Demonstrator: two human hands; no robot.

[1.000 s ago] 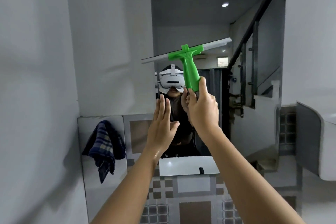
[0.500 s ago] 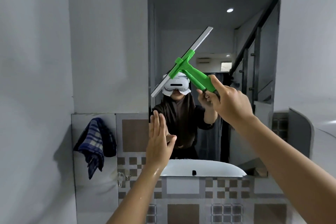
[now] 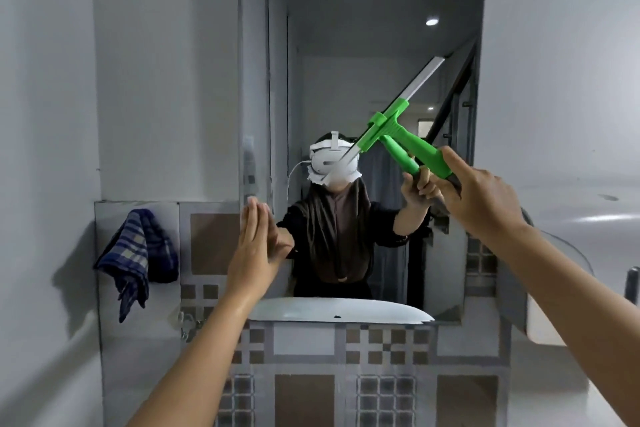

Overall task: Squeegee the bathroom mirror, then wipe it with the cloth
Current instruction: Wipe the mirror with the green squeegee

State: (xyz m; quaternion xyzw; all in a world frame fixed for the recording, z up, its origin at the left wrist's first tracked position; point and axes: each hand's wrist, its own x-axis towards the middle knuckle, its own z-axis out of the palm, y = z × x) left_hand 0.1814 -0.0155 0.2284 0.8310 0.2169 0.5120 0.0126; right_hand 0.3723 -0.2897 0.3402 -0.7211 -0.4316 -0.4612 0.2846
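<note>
While the right hand (image 3: 481, 198) is clamped around the green handle of the squeegee (image 3: 398, 128), its index finger lies extended along the grip and the tool is raised in front of the mirror (image 3: 346, 28). From that handle the grey blade runs on a steep diagonal, its upper end near the mirror's upper right corner and its lower end crossing the reflected headset; whether the blade touches the glass cannot be told. At the mirror's lower left edge the left hand (image 3: 256, 250) is held flat and empty, fingers together and pointing upward, and it hides part of the frame there; contact with the glass cannot be told either. Both bare forearms rise from the bottom of the view and cover parts of the tiled wall (image 3: 304, 395) below the mirror. A white basin rim shows in the reflection along the mirror's bottom edge. Well to the left of the mirror, the blue checked cloth (image 3: 135, 253) hangs bunched against the wall, apart from both hands.
</note>
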